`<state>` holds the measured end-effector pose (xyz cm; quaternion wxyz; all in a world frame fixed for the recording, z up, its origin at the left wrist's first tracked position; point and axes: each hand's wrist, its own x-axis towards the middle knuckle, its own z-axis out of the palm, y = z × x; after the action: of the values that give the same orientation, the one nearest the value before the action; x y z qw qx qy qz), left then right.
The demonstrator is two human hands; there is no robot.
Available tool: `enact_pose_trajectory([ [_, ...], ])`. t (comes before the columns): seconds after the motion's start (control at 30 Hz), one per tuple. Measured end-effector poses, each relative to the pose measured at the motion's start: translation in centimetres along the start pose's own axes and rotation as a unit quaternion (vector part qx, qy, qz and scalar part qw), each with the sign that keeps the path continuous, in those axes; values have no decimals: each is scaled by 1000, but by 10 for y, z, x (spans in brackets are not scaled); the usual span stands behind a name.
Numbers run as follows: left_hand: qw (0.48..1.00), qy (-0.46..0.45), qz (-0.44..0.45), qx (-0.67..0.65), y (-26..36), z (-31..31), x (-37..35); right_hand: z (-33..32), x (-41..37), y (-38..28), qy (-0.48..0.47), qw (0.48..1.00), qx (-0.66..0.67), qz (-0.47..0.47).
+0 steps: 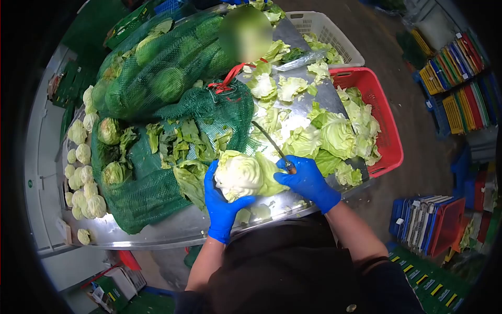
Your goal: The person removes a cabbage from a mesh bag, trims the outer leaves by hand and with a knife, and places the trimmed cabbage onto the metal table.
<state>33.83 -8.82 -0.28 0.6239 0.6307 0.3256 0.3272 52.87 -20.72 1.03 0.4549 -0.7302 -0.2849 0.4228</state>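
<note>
My left hand (221, 210), in a blue glove, is closed around the lower left side of a pale cabbage (238, 175) held just above the metal table's front edge. In my gloved right hand (309, 183) is a knife (270, 139) with a thin, dark, curved blade pointing away and to the left. The thumb and fingers of that hand also meet a loose outer leaf (270, 177) on the cabbage's right side. Whether the leaf is still attached cannot be seen. Torn green leaves (189, 180) lie just left of the cabbage.
Full green net sacks (167, 78) of cabbages cover the table's back left. Several trimmed cabbages (83, 178) line the left edge. Loose leaves (334, 136) pile up at right, beside a red crate (389, 131) and a white crate (334, 34). A red tie (228, 78) lies on the netting.
</note>
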Motion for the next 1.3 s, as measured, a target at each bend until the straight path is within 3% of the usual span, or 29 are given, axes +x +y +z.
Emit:
enact_pose_trajectory([
  [0.07, 1000, 5, -16, -11, -2, -6, -3, -3, 6, 19, 60, 987, -103, -110],
  [0.13, 977, 22, -103, -185, -11, -17, -5, -14, 15, 43, 99, 981, -144, -87],
  [0.17, 977, 24, -100, -186, -13, -21, -6, -22, 17, 49, 139, 971, -185, -65],
  [0.23, 924, -2, -139, -355, -16, -29, -9, -37, 21, 52, 177, 935, -306, -13],
  [0.27, 906, 0, -161, -392, -17, -33, -11, -36, 23, 53, 253, 903, -318, -141],
  [0.3, 907, 2, -159, -391, -18, -34, -11, -31, 22, 52, 252, 903, -317, -143],
  [0.37, 921, -29, -142, -360, -3, -26, -8, -12, 10, 10, 199, 968, -124, -93],
  [0.4, 942, -4, -180, -284, 23, -12, -1, -4, 3, -7, 100, 992, 57, -56],
  [0.43, 942, -7, -178, -283, 27, -10, 7, -6, -1, -22, -43, 980, 161, 107],
  [0.47, 964, -94, -75, -239, 29, -8, 14, -2, -2, -24, -90, 961, 235, 114],
  [0.5, 965, -178, 29, -190, 33, -6, 20, 1, -4, -25, -137, 934, 306, 121],
  [0.57, 961, -190, 36, -197, 41, 5, 20, -4, -4, -20, -129, 945, 285, 99],
  [0.63, 975, -83, -46, -202, 36, 7, 9, -9, 0, 1, -186, 885, 427, -16],
  [0.7, 934, -34, -132, -329, 23, 13, -2, 3, 4, 0, -160, 895, 413, -58],
  [0.77, 916, -10, -153, -370, 21, 27, -11, 33, 12, 24, 6, 934, 269, -236],
  [0.8, 915, -6, -156, -371, 18, 26, -11, 29, -1, 27, -25, 955, 251, -158],
  [0.83, 942, 10, -170, -288, 10, 24, -5, 26, -2, 30, -29, 955, 249, -158],
  [0.87, 961, 25, -184, -203, 1, 22, 2, 23, -1, 33, -35, 970, 233, -68],
  [0.9, 961, 28, -188, -204, -10, 17, 3, 21, -4, 40, -41, 975, 215, 29],
  [0.93, 986, 3, -158, -59, -22, 13, 3, 25, 1, 67, 65, 988, -20, -142],
  [0.97, 988, -25, -124, 86, -35, 11, 3, 22, -3, 56, 63, 988, -21, -140],
  [1.03, 983, -36, -103, 150, -46, 17, -1, 15, -11, 33, 105, 963, -240, -67],
  [1.07, 964, -30, -103, 243, -41, 21, -1, 19, -11, 36, 94, 939, -315, -99],
  [1.1, 937, -25, -98, 335, -39, 24, 3, 24, -11, 38, 97, 939, -315, -97],
  [1.2, 923, -35, -109, 367, -33, 31, 11, 39, -16, 50, 92, 896, -388, -193],
  [1.3, 918, -42, -106, 381, -33, 33, 11, 42, -16, 39, 59, 898, -411, -144],
])
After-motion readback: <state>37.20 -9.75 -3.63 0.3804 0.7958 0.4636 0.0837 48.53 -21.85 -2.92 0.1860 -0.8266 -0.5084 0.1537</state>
